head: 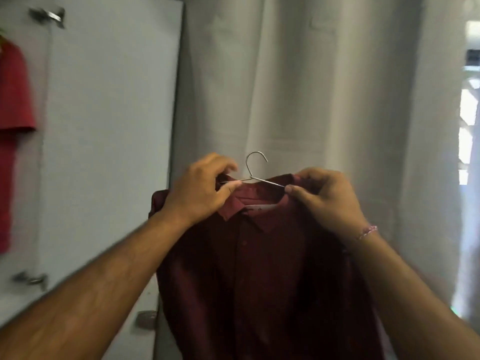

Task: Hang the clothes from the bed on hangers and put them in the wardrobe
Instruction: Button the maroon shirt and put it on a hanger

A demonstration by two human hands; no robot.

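hanger (255, 170) arms buried under maroon shirt (265, 276) collar, only hook and neck showing; shirt hem cut off below; red garment (13, 136) cropped at left edge, blurred.

Straight ahead the way is closed off by a pale grey pleated curtain (324, 87), hanging just behind the thin silver wire hanger (255, 168); open air is left only between hook and fabric. On the left the path is narrowed by a white flat-panel wardrobe door (111, 126) swung outward. Room in the opening at far left is taken by a hung red short-sleeved T-shirt (14, 120). The low centre is filled by a dark maroon collared button shirt (259, 268), held up at both shoulders.
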